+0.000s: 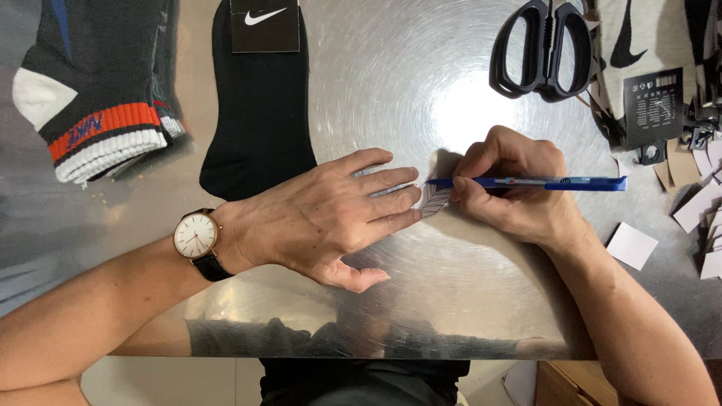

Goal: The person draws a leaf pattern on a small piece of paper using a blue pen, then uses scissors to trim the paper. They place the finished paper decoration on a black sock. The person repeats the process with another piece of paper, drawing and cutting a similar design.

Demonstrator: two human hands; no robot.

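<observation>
Near edge: both forearms rest on the brushed metal surface (376,90). Left hand (331,218), open and flat, wristwatch (195,235) on wrist, fingertips pinning a small lined paper tag (436,199). Right hand (511,188), directly right of the tag, closed around a blue pen (541,183); pen's long axis runs left-right, tip on the tag. Beyond: black sock (259,113), striped socks (98,98) far left, black scissors (541,49) far right, loose card tags (632,246) at right edge. Nothing blocks the tag.

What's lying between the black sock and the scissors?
Nothing: the head view shows only bare shiny metal table between the black sock and the scissors.
</observation>
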